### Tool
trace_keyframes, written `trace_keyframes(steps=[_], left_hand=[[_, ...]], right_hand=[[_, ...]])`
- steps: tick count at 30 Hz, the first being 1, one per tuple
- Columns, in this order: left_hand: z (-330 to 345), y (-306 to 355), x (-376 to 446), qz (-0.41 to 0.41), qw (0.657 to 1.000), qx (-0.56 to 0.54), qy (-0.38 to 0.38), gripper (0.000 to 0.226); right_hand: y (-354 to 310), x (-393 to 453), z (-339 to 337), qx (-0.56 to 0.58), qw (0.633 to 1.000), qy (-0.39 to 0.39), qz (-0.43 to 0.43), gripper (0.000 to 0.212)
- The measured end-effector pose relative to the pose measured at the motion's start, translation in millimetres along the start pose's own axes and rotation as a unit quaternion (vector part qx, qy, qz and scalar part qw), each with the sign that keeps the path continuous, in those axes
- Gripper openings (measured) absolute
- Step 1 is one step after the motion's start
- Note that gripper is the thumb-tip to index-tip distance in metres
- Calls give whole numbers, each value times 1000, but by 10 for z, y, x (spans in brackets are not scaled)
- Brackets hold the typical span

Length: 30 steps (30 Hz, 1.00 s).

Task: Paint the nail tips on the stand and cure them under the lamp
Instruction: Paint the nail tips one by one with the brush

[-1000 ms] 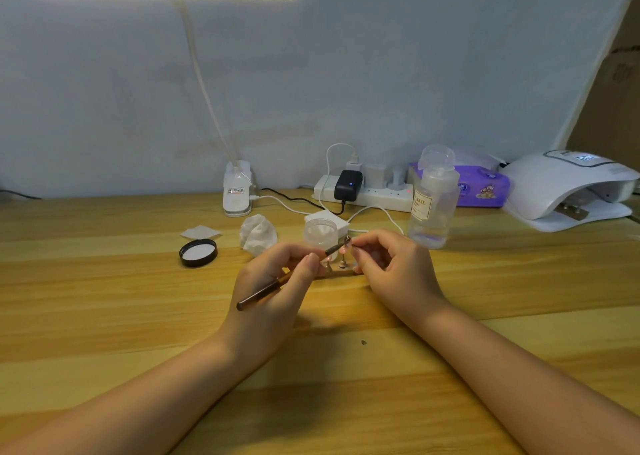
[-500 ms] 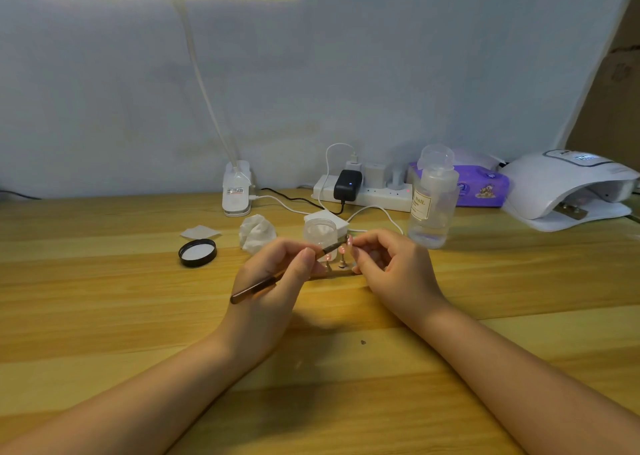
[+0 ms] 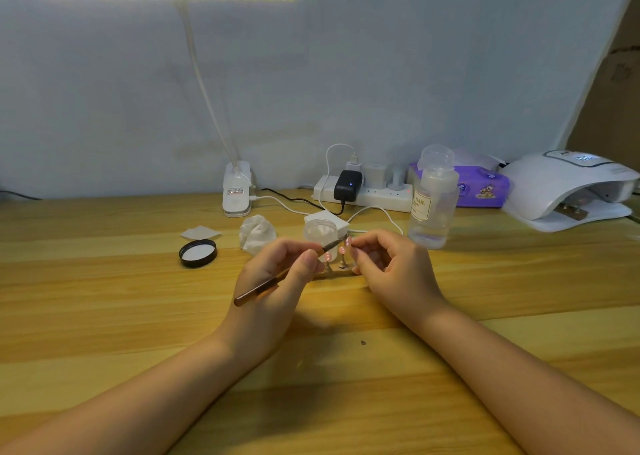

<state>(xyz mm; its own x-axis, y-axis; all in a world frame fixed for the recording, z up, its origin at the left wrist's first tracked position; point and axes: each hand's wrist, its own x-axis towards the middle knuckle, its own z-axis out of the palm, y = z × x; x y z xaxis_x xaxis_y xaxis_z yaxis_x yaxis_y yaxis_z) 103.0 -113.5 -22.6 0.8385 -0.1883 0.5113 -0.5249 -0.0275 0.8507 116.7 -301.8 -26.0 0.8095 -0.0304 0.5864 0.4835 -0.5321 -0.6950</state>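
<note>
My left hand (image 3: 277,281) pinches a thin brown nail brush (image 3: 263,290), its tip reaching a pink nail tip (image 3: 348,241) at the table's middle. My right hand (image 3: 388,267) pinches the post that carries this tip. Two more pink nail tips (image 3: 328,256) stand on small posts of the stand (image 3: 341,264) between my hands; the stand's base is mostly hidden by my fingers. The white curing lamp (image 3: 561,184) sits at the far right with another stand inside its opening.
An open clear jar (image 3: 320,235) stands just behind the nail tips, its black lid (image 3: 197,253) to the left. A crumpled wipe (image 3: 257,233), a clear liquid bottle (image 3: 433,202), a power strip (image 3: 367,195), a desk lamp base (image 3: 236,193) and a purple tissue pack (image 3: 481,188) line the back.
The brush in my left hand has shifted slightly, its tail end swinging a little left and up, while its tip stays at the nail tip. My right hand has hardly moved.
</note>
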Motion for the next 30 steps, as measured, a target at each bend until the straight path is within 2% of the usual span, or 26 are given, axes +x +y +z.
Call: trace_keyframes(steps=[10,16,20,25,30], left_hand=[[-5,21,-7,7,1000,0,14,16],[-12,27,-10,2,1000,4,-13,18],[-30,46,-24,25,1000,14,0,26],[-11,27,-11,24,999,24,21,15],[-5,45,-12,19,999,29,-7,20]], right_hand=[[-2,2,5,-8,1000,-3,2,12],[-13,-1,0,-6,1000,-1,0,10],[-14,0,-1,-6,1000,-1,-1,12],[-5,3,7,-8,1000,0,4,11],[-2,7,-5,-14,1000,-1,5,12]])
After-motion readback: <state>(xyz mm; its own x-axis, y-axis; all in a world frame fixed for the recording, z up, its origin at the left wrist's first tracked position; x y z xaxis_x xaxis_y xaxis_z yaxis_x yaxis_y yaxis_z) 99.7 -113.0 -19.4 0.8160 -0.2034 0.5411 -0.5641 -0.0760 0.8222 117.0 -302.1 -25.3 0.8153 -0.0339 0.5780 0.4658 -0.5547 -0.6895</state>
